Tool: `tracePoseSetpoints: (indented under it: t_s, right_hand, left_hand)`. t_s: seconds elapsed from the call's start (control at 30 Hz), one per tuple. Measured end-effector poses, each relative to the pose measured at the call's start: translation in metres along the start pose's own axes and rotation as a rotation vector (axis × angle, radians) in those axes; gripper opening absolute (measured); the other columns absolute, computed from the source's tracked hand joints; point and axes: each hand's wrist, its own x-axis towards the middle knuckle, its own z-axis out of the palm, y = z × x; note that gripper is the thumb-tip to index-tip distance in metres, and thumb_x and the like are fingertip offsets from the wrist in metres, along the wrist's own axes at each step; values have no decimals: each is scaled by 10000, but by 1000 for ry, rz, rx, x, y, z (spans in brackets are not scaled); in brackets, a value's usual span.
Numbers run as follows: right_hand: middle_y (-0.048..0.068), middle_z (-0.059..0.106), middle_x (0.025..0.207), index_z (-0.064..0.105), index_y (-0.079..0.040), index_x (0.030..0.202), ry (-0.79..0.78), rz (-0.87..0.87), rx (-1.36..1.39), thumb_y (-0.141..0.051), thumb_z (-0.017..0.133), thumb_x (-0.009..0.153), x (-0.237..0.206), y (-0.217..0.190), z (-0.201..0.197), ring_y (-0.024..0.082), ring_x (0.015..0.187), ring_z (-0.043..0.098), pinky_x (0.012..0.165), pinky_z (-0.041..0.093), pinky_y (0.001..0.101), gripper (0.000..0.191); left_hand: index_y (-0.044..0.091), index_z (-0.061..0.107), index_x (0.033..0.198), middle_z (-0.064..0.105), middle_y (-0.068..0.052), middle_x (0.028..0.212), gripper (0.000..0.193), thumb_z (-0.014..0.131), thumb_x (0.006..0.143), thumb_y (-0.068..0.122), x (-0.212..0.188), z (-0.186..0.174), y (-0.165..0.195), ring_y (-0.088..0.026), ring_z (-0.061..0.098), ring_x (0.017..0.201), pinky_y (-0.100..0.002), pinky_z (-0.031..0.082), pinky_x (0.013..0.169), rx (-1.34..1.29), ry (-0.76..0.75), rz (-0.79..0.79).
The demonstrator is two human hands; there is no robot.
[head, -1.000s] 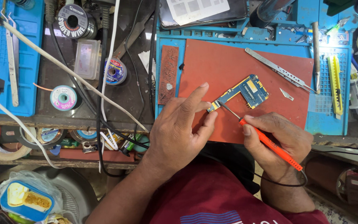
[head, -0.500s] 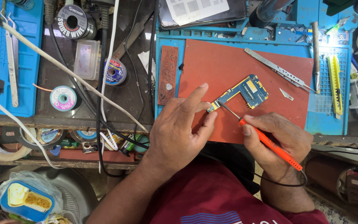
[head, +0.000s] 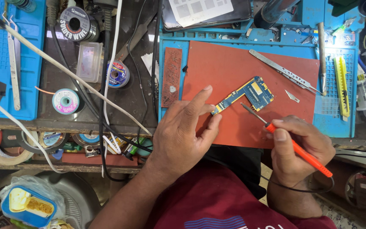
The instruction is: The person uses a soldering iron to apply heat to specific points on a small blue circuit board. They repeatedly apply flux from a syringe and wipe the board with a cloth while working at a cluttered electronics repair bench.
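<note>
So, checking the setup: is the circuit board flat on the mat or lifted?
Flat: the circuit board lies on the red mat, left hand pinning one end.

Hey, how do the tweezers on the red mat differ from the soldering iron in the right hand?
The tweezers are bare silver metal all over; the soldering iron has an orange handle with a thin dark tip. The tweezers lie untouched on the red mat, while the soldering iron is gripped by the right hand, its tip near the blue circuit board. No cable shows on the tweezers; the soldering iron trails a black one. Both are slim and slanted.
</note>
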Motion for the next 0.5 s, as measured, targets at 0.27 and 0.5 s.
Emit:
tracePoseSetpoints:
  t_s: [0.27, 0.5]
  right_hand:
    - [182, 715, 964, 679, 106, 1123, 92, 96, 139, -115, 679, 1118, -3, 8, -23, 216, 774, 727, 665, 585, 275, 221]
    - [178, 721, 957, 683, 115, 1134, 102, 136, 138, -115, 673, 1141, 3, 14, -34, 214, 783, 727, 668, 569, 253, 231]
  left_hand:
    - [42, 476, 1465, 733, -30, 1077, 611, 812, 956, 76, 1, -1, 2, -216, 688, 992, -350, 571, 891, 16, 10, 9]
    - [42, 437, 1488, 732, -29, 1070, 667, 824, 945, 47, 0, -1, 4, -215, 681, 975, -343, 563, 874, 22, 26, 20]
